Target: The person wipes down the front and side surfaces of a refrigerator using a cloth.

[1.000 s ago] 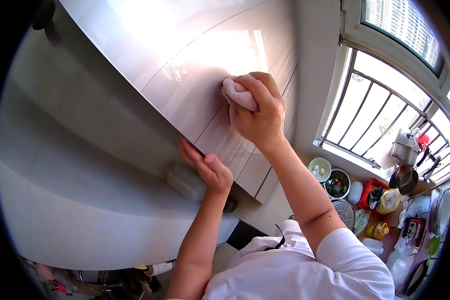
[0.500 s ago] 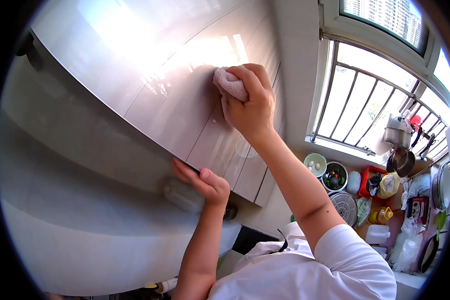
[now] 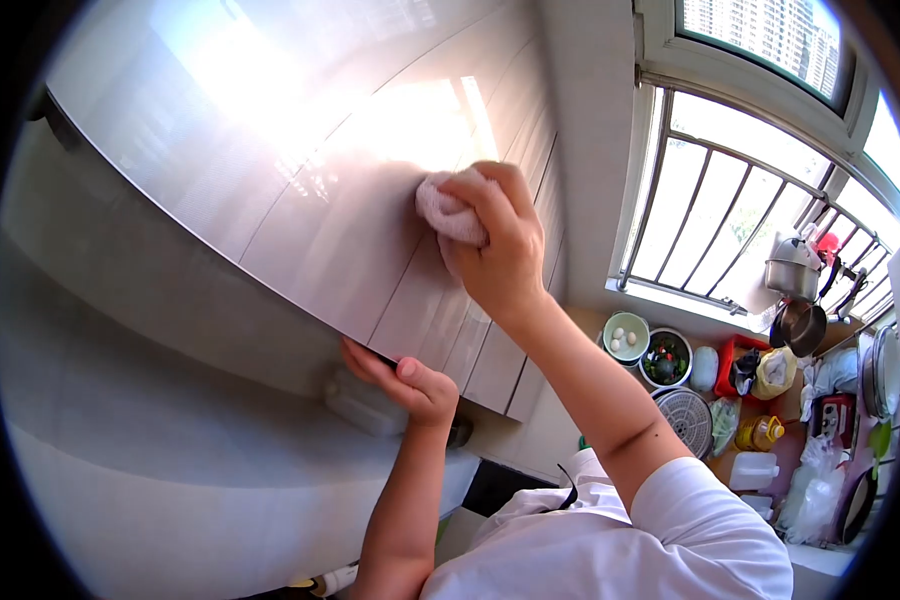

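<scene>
My right hand [image 3: 505,245] is closed round a bunched pale pink cloth [image 3: 448,210] and presses it against the glossy cabinet door [image 3: 320,235]. Bright window light reflects off the door's surface above the cloth. At the door's lower edge is my left hand [image 3: 415,388], its thumb on the front side and its fingers reaching under the edge, partly hidden.
To the right is a barred window [image 3: 730,200] with a pot [image 3: 792,272] and pans hanging by it. Below stand a bowl of eggs [image 3: 625,335], a bowl of vegetables [image 3: 666,358], a grey colander [image 3: 684,420] and an oil bottle [image 3: 758,433].
My right hand and the cloth have slid a little down the door. My left hand keeps its hold at the lower edge.
</scene>
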Available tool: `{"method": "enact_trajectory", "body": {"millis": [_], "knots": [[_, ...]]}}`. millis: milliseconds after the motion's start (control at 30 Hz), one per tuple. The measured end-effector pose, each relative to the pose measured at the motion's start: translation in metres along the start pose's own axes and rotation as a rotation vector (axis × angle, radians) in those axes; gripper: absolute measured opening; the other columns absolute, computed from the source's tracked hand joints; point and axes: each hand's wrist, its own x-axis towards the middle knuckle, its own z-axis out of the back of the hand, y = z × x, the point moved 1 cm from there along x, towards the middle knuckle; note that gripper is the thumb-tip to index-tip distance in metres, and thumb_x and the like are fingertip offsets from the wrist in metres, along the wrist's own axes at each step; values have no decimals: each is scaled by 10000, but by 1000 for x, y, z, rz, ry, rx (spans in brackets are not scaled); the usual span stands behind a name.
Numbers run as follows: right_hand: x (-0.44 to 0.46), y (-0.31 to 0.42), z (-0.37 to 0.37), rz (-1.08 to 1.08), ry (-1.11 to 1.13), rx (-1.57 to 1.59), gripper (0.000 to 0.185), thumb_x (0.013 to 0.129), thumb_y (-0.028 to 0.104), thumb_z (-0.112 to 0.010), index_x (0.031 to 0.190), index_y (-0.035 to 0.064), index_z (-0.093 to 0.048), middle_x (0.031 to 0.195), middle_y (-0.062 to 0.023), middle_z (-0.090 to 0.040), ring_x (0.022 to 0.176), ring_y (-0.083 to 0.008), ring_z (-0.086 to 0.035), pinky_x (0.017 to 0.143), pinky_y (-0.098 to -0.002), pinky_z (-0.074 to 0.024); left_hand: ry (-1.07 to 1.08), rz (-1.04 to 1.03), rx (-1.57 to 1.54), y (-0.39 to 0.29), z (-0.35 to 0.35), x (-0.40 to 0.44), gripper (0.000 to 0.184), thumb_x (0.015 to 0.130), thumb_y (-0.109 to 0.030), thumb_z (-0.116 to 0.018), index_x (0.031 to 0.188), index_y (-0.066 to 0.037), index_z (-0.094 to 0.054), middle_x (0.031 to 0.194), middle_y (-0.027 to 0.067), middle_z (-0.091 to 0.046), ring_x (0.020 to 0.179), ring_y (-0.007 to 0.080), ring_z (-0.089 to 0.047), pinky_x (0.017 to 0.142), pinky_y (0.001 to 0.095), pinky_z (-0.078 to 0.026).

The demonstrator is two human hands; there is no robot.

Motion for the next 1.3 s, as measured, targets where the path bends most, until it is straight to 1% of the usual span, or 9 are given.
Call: {"method": "enact_trajectory", "body": {"millis": [167, 367, 533, 633, 867, 1000, 1100, 1233, 1300], "knots": [[-50, 23, 12, 37, 156, 99, 411, 602, -48, -680, 980, 113, -662, 992, -110, -579, 808, -288, -624, 641, -351, -512, -27, 52, -110, 1, -1, -6, 601, 1046, -317, -251, 1455, 110, -141, 1440, 312, -216, 1305, 392, -331, 1070, 459, -296], [24, -19, -5, -15, -4, -31, 408, 622, -61, -679, 984, 122, -641, 982, -68, -577, 822, -295, -614, 641, -369, -501, -8, -2, 52, -1, 3, -2, 594, 1046, -305, -249, 1456, 109, -134, 1449, 298, -205, 1303, 384, -336, 1068, 460, -300], [-40, 14, 10, -44, 158, 114, 387, 595, -43, -690, 949, 112, -670, 975, -110, -579, 819, -285, -629, 649, -346, -514, -33, 23, -17, 1, 0, -8, 598, 1046, -315, -258, 1453, 109, -145, 1433, 299, -231, 1292, 387, -345, 1067, 463, -292], [-46, 19, 11, 72, 134, 130, 359, 600, -4, -709, 935, 124, -677, 947, -117, -581, 763, -283, -634, 617, -338, -513, -41, 54, -27, 1, 1, -10, 601, 1045, -321, -261, 1451, 109, -152, 1424, 300, -248, 1286, 388, -351, 1063, 464, -292], [21, -17, -5, -8, -20, -61, 389, 625, -35, -682, 976, 125, -640, 991, -90, -578, 817, -295, -617, 625, -358, -500, -27, 8, 79, -3, 2, -1, 605, 1041, -323, -259, 1452, 106, -145, 1424, 298, -246, 1281, 383, -363, 1035, 466, -335], [-47, 23, 12, 70, 214, 141, 450, 592, -43, -711, 1010, 115, -655, 1013, -151, -571, 803, -312, -632, 671, -371, -527, -55, 38, -38, 2, -1, -7, 623, 1040, -345, -264, 1451, 107, -140, 1424, 294, -233, 1276, 383, -373, 1033, 460, -346], [-41, 42, 19, 88, 235, 215, 457, 579, -45, -718, 999, 125, -660, 989, -153, -571, 785, -306, -631, 655, -363, -530, 14, 17, -44, -1, 5, -9, 620, 1040, -342, -255, 1451, 106, -134, 1423, 293, -221, 1267, 394, -382, 1029, 466, -356], [22, 1, -2, -9, 54, 44, 337, 656, -47, -663, 972, 67, -637, 966, -139, -580, 827, -326, -622, 668, -367, -506, -43, -14, 92, -1, 2, -3, 603, 1042, -347, -260, 1432, 110, -204, 1381, 313, -291, 1225, 398, -403, 1016, 461, -341], [38, -10, -12, -11, -47, -14, 383, 640, -28, -664, 989, 127, -629, 1011, -98, -576, 825, -315, -612, 639, -377, -506, -29, -21, 115, -2, 4, -2, 604, 1045, -340, -253, 1438, 113, -181, 1413, 294, -282, 1268, 370, -388, 1042, 434, -333]]}}
